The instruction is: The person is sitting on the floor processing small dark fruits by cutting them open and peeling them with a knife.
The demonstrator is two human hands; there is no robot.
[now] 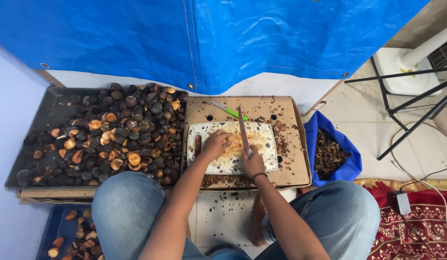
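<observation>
1. Head view: the left hand (217, 143) is closed around a small tan nut (229, 138), pinching it with the fingertips and pressing it onto the white speckled cutting board (262, 135).
2. Just to the right of that hand, the right hand (253, 162) is clenched on the handle of a long knife (243, 130). Its blade points away from the person and stands just beside the nut, right of it; whether the edge touches the nut cannot be told.
3. The board lies inside a flat cardboard box lid (291, 144) under both hands, with brown shell scraps scattered over the cardboard to the right of the right hand.
4. Beyond the hands, at the lid's far edge, lies a smaller green-handled knife (228, 110).
5. Left of the left hand sits a wide dark tray (55, 106) heaped with dark round nuts (132, 130), some cut open and showing orange insides.
6. Right of the right hand, past the lid, a blue bag (351, 154) holds brown shell pieces.
7. Nearer the person than the left hand, by the left knee, a blue tray (60, 226) holds a few peeled tan pieces.
8. All of this rests on a tiled floor (223, 216), with a blue tarpaulin (233, 38) hanging beyond the trays.
</observation>
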